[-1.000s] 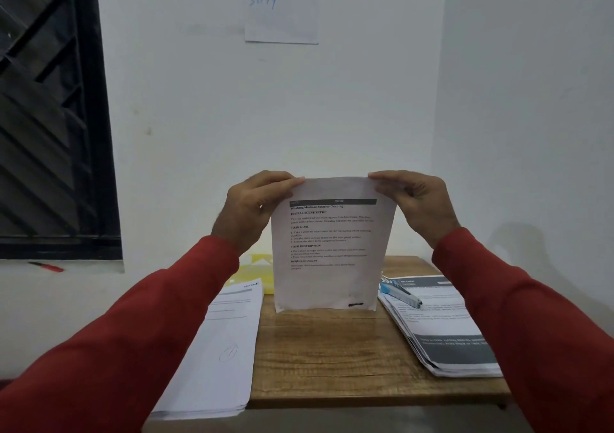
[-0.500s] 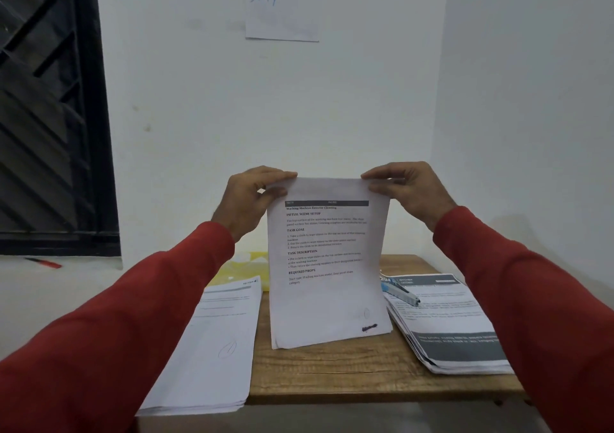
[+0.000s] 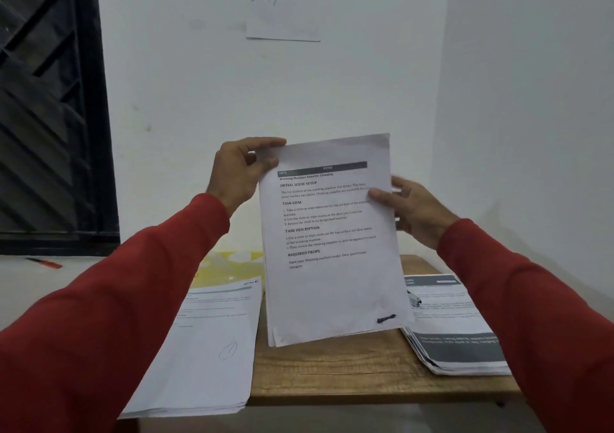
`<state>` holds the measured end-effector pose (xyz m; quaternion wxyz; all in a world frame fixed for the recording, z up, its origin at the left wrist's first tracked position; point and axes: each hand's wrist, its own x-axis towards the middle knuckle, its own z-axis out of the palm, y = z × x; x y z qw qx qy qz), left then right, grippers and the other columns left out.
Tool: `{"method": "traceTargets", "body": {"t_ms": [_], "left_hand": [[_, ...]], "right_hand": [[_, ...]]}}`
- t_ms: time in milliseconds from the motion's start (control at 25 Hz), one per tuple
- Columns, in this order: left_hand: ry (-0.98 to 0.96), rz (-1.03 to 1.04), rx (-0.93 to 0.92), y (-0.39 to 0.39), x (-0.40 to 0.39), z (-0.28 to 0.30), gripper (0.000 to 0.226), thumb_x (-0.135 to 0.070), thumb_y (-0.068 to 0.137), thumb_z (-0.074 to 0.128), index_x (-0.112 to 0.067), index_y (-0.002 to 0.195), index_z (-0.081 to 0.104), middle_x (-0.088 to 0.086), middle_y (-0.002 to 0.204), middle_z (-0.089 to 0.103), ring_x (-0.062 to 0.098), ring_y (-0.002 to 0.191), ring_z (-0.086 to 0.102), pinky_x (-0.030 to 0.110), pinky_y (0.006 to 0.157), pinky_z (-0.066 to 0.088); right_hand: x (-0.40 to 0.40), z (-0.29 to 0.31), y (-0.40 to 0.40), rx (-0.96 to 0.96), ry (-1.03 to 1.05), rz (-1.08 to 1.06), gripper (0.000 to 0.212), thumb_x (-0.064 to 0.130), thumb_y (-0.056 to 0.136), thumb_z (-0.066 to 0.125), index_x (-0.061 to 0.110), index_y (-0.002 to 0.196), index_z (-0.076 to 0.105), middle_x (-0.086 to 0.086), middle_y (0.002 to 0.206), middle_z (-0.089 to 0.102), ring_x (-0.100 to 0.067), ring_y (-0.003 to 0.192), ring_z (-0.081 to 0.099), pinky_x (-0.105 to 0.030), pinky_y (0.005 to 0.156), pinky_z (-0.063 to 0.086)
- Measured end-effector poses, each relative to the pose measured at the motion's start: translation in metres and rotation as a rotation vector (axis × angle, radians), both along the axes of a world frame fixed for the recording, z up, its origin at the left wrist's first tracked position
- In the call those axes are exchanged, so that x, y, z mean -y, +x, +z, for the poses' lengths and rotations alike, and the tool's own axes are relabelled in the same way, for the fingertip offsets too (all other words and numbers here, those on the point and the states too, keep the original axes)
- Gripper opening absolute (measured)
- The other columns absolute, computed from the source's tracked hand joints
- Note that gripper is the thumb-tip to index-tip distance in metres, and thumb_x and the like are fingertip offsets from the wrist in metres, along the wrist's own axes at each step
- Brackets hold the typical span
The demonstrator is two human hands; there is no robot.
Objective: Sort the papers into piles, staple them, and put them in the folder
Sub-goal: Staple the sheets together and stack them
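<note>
- Holding a thin sheaf of printed papers [image 3: 332, 240] upright between both hands, above the wooden tabletop [image 3: 349, 373]; bottom edge of the sheaf slightly fanned and raised clear of the wood.
- Left hand [image 3: 237, 175] pinching the sheaf's top left corner, thumb in front, fingers curled over the top edge.
- Right hand [image 3: 415, 210] gripping the sheaf's right edge lower down, thumb pressed on the printed face, fingers behind the pages.
- Headed "Washing Machine Exterior Cleaning" on the top page, under a dark bar; a black scribble near the bottom right corner.
- Tilted a little, top edge leaning to the right.
- Lying below the left forearm: a white stack of sheets [image 3: 206, 349], hanging partly over the tabletop's left edge, a pen-drawn oval on its top page.
- Showing just beyond that stack, under the left wrist: a yellow folder [image 3: 229, 263], mostly hidden.
- Resting below the right hand: a second stack with dark grey banners [image 3: 455, 336], near the tabletop's right edge.
- Sitting on that second stack, just beside the held sheaf's lower right corner: a stapler [image 3: 413, 299], largely covered by the pages.
- Covering both arms: red sleeves [image 3: 109, 326].
- Pinned to the white wall above the hands: a notice [image 3: 284, 4] with blue handwritten digits.
- Lying far left of the left hand, on a pale ledge under a dark window: a red pen [image 3: 45, 262].
</note>
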<state>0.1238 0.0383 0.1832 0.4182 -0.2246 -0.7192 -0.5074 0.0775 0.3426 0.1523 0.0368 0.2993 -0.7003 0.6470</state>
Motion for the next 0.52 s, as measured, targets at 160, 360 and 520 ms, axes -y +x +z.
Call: {"method": "traceTargets", "body": {"t_ms": [160,360,520], "left_hand": [[0.226,-0.061,0.109,-0.006,-0.006,-0.022,0.04,-0.007,0.092,0.067,-0.021,0.129,0.061,0.004,0.118,0.066,0.013,0.096,0.067,0.031,0.077,0.059],[0.227,-0.111,0.396,-0.008,-0.039,-0.08,0.041,-0.032,0.096,0.064,-0.018,0.132,0.05,-0.005,0.116,0.069,0.014,0.104,0.068,0.035,0.084,0.059],[0.084,0.184,0.19,-0.011,-0.049,-0.096,0.029,-0.006,0.099,0.05,-0.015,0.126,0.044,-0.002,0.112,0.063,0.017,0.1,0.063,0.018,0.081,0.05]], "right_hand": [[0.007,-0.026,-0.007,-0.03,-0.13,-0.044,0.027,0.014,0.093,0.065,0.006,0.118,0.068,-0.013,0.11,0.074,-0.032,0.097,0.071,-0.043,0.086,0.059],[0.022,-0.031,-0.009,-0.12,-0.292,-0.211,0.021,0.011,0.097,0.06,0.007,0.116,0.067,-0.01,0.106,0.075,-0.026,0.092,0.072,-0.038,0.081,0.06],[0.037,-0.043,0.001,-0.174,-0.212,-0.245,0.022,0.014,0.101,0.052,0.014,0.123,0.058,-0.001,0.114,0.071,-0.014,0.1,0.07,-0.029,0.085,0.058]]}}
